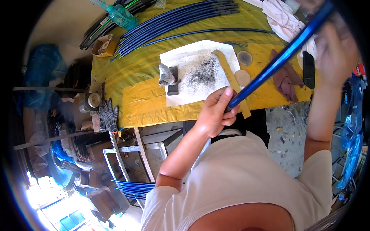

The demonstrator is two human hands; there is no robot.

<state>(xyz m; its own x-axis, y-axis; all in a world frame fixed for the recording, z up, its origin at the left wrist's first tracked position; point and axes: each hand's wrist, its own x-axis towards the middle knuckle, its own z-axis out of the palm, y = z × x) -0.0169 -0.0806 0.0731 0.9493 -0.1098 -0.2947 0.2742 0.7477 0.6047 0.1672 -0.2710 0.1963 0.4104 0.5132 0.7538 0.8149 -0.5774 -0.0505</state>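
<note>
My left hand is closed around the lower end of a glossy blue rod, thumb along its side. The rod slants up to the right and leaves the view at the top. My right hand is raised beside the rod's upper part, smeared by motion; whether its fingers touch the rod is unclear. Beneath the rod lies a white paper sheet speckled with black dust. On it sits a dark block with a crumpled grey cloth against it. A flat tan strip crosses the paper's right side.
Many blue rods lie across the yellow-covered table. Behind stands a green bottle near a small box. A mauve cloth and black flat piece lie right. More rods rest at lower left.
</note>
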